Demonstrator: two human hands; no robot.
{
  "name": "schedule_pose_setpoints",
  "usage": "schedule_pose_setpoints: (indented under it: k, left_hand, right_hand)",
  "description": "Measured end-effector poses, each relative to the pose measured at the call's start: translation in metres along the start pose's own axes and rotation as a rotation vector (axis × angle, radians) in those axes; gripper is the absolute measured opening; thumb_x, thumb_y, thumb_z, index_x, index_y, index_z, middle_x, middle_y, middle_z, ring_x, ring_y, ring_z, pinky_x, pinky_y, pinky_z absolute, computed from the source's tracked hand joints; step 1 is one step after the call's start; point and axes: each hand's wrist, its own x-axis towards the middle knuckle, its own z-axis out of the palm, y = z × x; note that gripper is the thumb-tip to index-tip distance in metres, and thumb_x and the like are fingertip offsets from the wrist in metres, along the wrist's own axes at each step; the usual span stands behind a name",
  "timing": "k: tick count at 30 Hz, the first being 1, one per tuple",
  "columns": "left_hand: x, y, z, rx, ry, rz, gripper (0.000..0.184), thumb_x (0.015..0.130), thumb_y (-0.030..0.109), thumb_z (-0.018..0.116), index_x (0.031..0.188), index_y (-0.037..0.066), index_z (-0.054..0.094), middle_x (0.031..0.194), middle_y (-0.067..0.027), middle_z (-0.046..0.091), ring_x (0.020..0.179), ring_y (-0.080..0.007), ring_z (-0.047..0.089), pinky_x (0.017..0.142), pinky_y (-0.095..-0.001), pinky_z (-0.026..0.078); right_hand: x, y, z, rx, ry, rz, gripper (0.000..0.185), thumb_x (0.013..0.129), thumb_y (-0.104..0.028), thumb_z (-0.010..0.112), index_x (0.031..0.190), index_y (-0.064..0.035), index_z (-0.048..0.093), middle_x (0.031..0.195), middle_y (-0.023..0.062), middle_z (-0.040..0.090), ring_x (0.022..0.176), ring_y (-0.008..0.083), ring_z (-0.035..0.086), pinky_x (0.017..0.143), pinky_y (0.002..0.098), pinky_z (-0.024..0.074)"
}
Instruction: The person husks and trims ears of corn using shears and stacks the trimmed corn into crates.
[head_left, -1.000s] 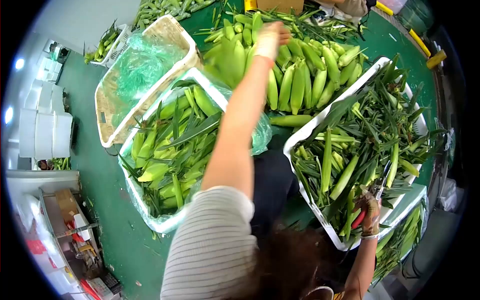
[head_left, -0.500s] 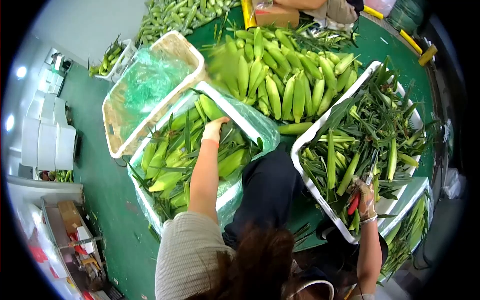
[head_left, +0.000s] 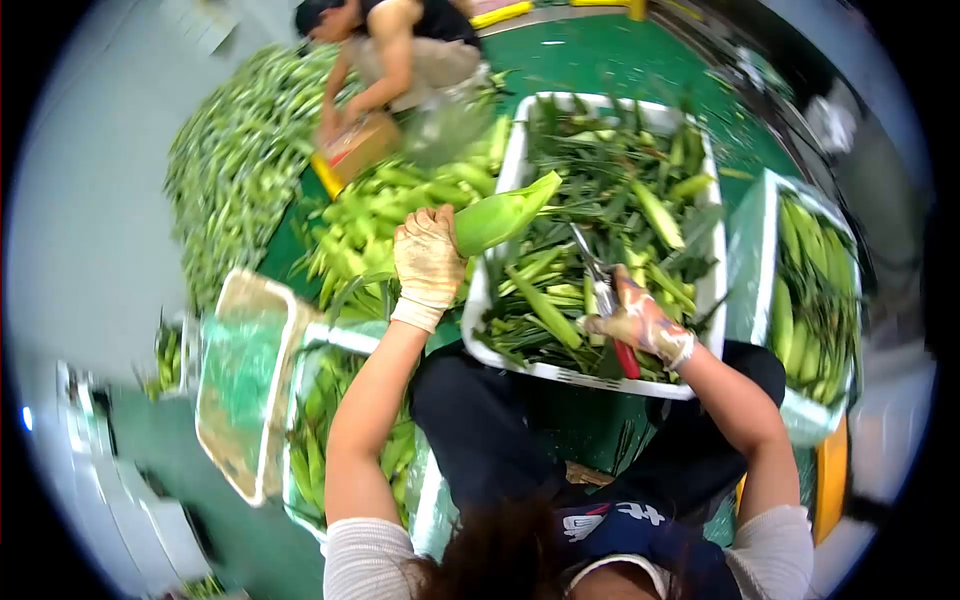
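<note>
My gloved left hand (head_left: 430, 258) is wrapped round a green corn ear (head_left: 500, 217), which points right over the rim of a white crate (head_left: 507, 160). Cut husks and leaves (head_left: 600, 170) fill that crate. My gloved right hand (head_left: 640, 318) holds pruning shears (head_left: 603, 290) with red handles above the crate's near side, the blades pointing up and left. Beyond my left hand lies a pile of corn ears (head_left: 370, 215). To the lower left stands a lined box of corn (head_left: 325, 440).
A co-worker (head_left: 400, 50) crouches at the back beside a cardboard box (head_left: 365, 148). A large heap of corn (head_left: 240, 160) lies at the left. A beige crate (head_left: 230, 460) holds green plastic. Another lined box (head_left: 755, 260) with corn stands at the right.
My left hand has moved from the left box towards the husk crate and now holds a corn ear. The view has turned right, and my right hand still has the shears.
</note>
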Motion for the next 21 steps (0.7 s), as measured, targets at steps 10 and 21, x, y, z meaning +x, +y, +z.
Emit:
schedule_pose_setpoints:
  k: [10,21]
  left_hand:
    - [0.016,0.117,0.055,0.248,-0.045,0.410,0.017,0.078,0.010,0.053,0.094,0.008,0.053,0.080,-0.0032,0.056,0.074,-0.0192,0.056,0.069,-0.0352,0.045]
    - [0.058,0.077,0.066,-0.059,0.205,0.497,0.053,0.063,0.012,0.069,0.114,0.009,0.052,0.097,-0.0077,0.058,0.090,-0.0272,0.056,0.084,-0.0415,0.041]
  right_hand:
    - [0.040,0.067,-0.035,1.151,-0.306,0.363,0.025,0.077,-0.028,0.072,0.089,-0.0104,0.059,0.073,0.0011,0.053,0.066,0.0121,0.052,0.063,0.0297,0.0487]
    - [0.020,0.129,0.003,0.376,-0.248,0.230,0.043,0.067,-0.035,0.076,0.086,-0.0002,0.061,0.076,0.0109,0.064,0.064,0.0222,0.060,0.060,0.0322,0.0486]
